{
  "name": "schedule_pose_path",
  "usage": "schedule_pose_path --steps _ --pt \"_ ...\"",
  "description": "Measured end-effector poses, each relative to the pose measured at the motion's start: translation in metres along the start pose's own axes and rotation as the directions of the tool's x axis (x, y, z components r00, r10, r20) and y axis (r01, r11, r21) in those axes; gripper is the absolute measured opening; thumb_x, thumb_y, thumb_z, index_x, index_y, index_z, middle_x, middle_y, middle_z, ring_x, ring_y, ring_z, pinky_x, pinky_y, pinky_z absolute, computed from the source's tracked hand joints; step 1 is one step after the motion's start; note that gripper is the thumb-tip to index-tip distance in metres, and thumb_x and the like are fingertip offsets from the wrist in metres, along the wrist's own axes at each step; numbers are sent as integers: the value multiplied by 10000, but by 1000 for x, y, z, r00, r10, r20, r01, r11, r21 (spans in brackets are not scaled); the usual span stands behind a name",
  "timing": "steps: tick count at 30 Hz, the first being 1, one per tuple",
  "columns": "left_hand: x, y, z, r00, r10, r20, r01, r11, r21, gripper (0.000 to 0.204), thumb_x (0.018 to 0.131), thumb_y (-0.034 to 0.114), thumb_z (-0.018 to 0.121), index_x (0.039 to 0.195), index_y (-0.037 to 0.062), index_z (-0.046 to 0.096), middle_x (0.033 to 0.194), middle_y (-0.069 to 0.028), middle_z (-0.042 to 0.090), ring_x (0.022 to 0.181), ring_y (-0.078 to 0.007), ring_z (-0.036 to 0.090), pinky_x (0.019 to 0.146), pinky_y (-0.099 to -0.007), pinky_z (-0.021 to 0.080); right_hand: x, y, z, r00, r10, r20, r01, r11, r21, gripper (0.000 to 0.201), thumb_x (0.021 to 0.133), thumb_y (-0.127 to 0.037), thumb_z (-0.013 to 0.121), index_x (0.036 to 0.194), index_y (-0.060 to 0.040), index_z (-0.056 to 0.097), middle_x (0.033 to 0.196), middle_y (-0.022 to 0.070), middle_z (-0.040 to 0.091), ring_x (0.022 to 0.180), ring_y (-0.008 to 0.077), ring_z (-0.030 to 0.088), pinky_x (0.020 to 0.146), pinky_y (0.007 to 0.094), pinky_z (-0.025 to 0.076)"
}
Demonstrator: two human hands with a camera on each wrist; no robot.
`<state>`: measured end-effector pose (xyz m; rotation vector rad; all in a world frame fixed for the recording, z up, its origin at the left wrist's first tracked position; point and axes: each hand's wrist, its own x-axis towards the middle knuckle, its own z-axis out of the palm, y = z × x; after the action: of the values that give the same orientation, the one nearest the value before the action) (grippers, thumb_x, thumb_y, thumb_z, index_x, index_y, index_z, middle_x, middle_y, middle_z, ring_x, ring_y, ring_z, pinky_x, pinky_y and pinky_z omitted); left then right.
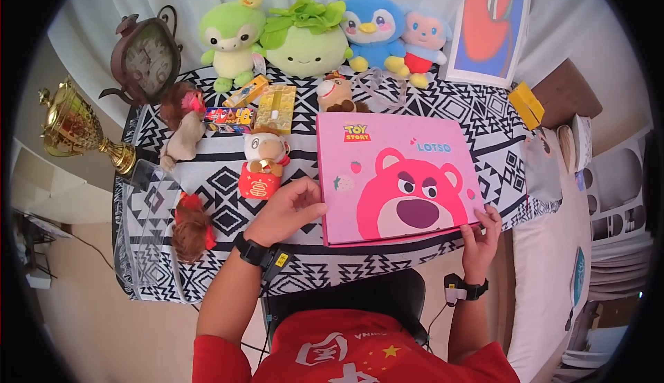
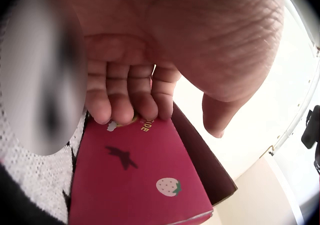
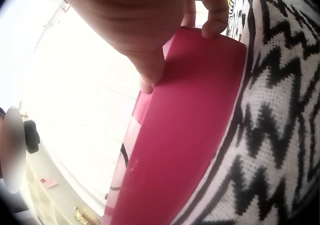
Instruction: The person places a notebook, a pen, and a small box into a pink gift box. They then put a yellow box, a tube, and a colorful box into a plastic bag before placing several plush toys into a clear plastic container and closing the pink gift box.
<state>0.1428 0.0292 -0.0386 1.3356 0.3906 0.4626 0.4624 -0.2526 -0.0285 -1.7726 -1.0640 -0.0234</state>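
1. Pink box (image 1: 394,175): cardboard look, smooth printed lid, slight sheen; sides plain and matt in the wrist views.
2. Bench cloth (image 1: 221,169): black-and-white knitted fabric, coarse, rough weave.
3. Plush toys (image 1: 304,37): soft, fuzzy cloth, matt.
4. Trophy (image 1: 72,127): glossy gold metal look.
5. Clock (image 1: 145,58): dark, dull metal-look casing.
6. Clear tray (image 1: 145,238): transparent, shiny plastic.

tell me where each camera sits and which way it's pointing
Head: on the head, looking down at the pink Lotso box on the patterned tablecloth; both forearms show.
Left wrist: under the left hand, fingers on the box's left edge.
Right wrist: under the right hand, gripping the box's near right corner.
All three show the box.
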Motion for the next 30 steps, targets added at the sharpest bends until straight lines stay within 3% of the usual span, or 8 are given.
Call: schedule_pose_path --steps 2,15,17,20,21,25,27,30 --pt "0 2 1 1000 5 -8 -5 1000 6 201 968 157 728 1003 72 549 912 52 536 827 -38 520 743 -221 471 -4 -4 4 991 131 -16 -130 990 49 439 901 -41 753 1307 -12 590 1406 135 430 1211 214 526 927 305 490" --pt "4 1 2 1000 -5 -24 8 996 93 252 922 173 786 941 83 551 859 67 536 780 -39 500 707 -220 443 -9 4 21 996 65 -53 -63 997 43 250 991 -34 608 1239 -2 599 1457 153 399 1330 263 460 1087 381 401" --pt "-1 1 1 999 11 -31 -7 993 116 254 920 171 788 939 84 551 861 64 542 781 -42 509 706 -223 449 -11 -3 28 969 225 -103 -196 952 237 228 984 -49 619 1209 -13 618 1441 171 435 1330 303 468 1106 411 380" --pt "1 4 5 1000 -19 -6 19 999 29 232 923 117 774 970 76 550 879 41 580 817 -57 581 754 -258 514 -8 -28 29 986 -47 -159 -20 919 -394 217 930 -69 683 1141 -29 653 1409 210 499 1313 371 476 1105 460 362" --pt "2 0 5 1000 -25 -1 25 1000 -12 222 927 88 763 999 67 554 909 32 593 860 -58 597 798 -266 526 -3 -50 35 981 -92 -171 24 931 -364 199 900 -68 716 1090 -25 671 1399 200 518 1314 376 480 1102 467 364" --pt "1 4 9 999 37 31 -40 995 87 178 957 66 716 1049 56 564 986 7 598 915 -76 603 829 -267 522 3 -107 57 981 -161 109 170 982 -85 189 843 -44 754 1023 -43 698 1291 159 607 1292 382 523 1079 477 389" --pt "1 3 16 989 114 96 -130 975 180 173 999 48 627 1161 43 566 1064 -33 580 978 -122 599 869 -287 510 10 -137 70 881 -304 363 319 948 18 242 792 -38 781 1021 -75 711 1219 118 655 1273 382 555 1063 480 408" --pt "0 14 19 974 103 204 -179 898 402 287 993 60 624 1276 38 583 1123 -72 626 1031 -170 631 903 -313 517 12 -150 96 805 -381 454 372 921 115 254 788 -68 785 1031 -88 717 1273 100 633 1301 385 530 1073 502 396"
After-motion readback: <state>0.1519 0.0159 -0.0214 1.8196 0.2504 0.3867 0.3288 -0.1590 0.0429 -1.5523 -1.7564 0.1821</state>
